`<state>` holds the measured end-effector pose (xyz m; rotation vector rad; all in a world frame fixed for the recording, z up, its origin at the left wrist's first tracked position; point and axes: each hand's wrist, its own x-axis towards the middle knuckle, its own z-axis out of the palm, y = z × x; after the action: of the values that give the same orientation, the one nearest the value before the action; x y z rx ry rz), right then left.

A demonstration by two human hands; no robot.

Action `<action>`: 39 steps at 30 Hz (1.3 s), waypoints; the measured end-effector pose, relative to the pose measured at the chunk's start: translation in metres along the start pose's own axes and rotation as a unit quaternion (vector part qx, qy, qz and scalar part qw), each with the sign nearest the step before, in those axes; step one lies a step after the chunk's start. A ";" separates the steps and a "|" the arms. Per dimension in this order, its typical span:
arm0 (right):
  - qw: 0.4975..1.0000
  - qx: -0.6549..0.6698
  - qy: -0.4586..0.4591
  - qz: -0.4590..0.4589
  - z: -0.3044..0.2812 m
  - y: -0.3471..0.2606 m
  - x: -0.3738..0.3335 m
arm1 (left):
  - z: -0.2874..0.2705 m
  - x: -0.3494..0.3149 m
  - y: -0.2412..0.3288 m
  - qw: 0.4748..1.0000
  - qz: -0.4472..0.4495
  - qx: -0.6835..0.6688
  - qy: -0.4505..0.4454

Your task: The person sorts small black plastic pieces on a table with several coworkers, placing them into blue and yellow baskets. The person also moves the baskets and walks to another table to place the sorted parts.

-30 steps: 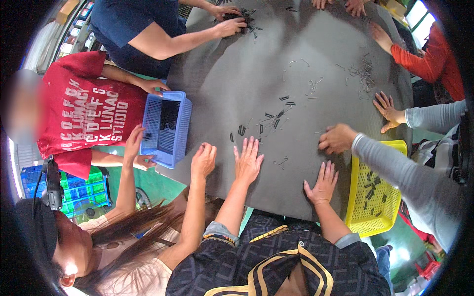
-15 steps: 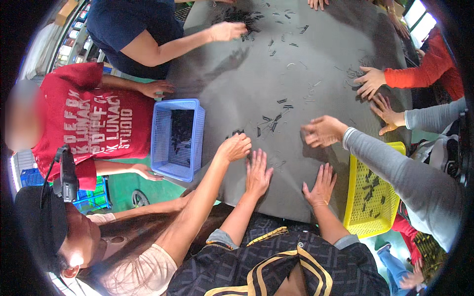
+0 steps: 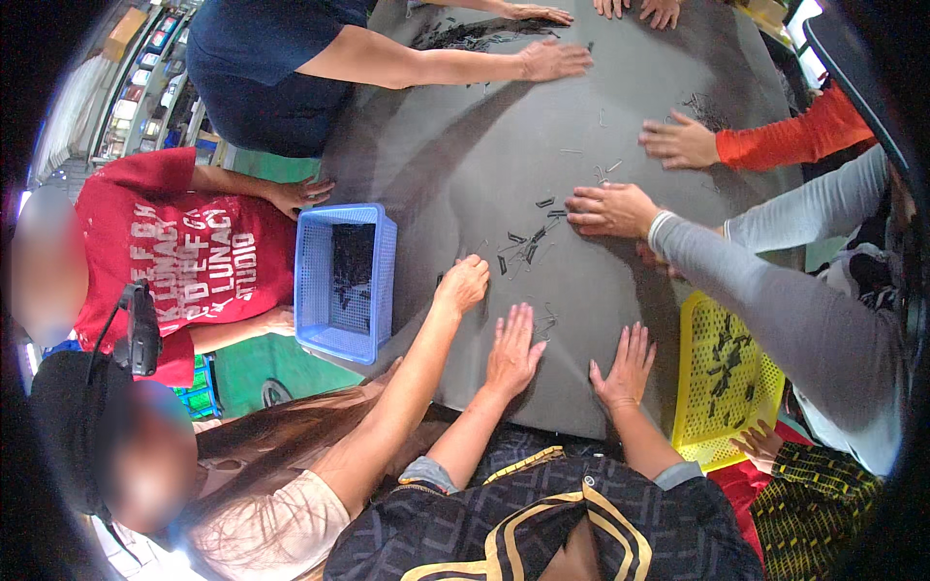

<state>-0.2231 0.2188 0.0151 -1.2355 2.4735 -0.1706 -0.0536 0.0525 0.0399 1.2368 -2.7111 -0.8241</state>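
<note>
Palm down on the grey tabletop [image 3: 465, 165], my left hand [image 3: 513, 356] lies with fingers outstretched and holds nothing. Beyond its fingertips is a small cluster of thin wire pieces [image 3: 547, 320]. To its right my right hand [image 3: 625, 366] rests flat too, fingers spread and bare. Farther up the table lie several small black clip-like pieces [image 3: 528, 242], some tangled with thin wires. A co-worker's closed hand [image 3: 463, 283] hovers or rests just left of them; what it holds is hidden. Another co-worker's grey-sleeved hand [image 3: 610, 210] reaches close to them from the right.
A blue basket [image 3: 387, 281] with dark pieces stands at the left edge. A yellow basket [image 3: 693, 387] with black pieces is at the right. Co-workers' hands [image 3: 557, 60] work by a dark pile [image 3: 465, 36] at the far end; an orange-sleeved hand [image 3: 683, 142] is at the right.
My hands stay almost in place. The grey-sleeved hand moved left and farther in; the orange-sleeved hand moved left. At the far end, loose black pieces were swept away from the middle.
</note>
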 end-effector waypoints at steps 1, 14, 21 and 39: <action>1.000 -0.002 0.004 -0.002 0.000 -0.001 -0.002 | -0.003 0.003 0.005 0.999 0.014 -0.032 0.015; 1.000 0.009 -0.005 0.009 0.009 -0.007 -0.002 | -0.010 0.043 -0.013 0.990 -0.130 0.017 0.054; 0.999 0.033 0.027 -0.007 0.016 -0.006 -0.007 | -0.006 0.067 -0.018 0.992 -0.093 0.057 0.070; 0.996 0.055 -0.062 0.044 0.041 0.007 -0.054 | 0.019 0.039 -0.034 0.963 -0.221 0.022 0.153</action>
<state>-0.1832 0.2683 -0.0095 -1.0580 2.3727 -0.1981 -0.0619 0.0146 0.0005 1.8443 -2.2521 -0.5402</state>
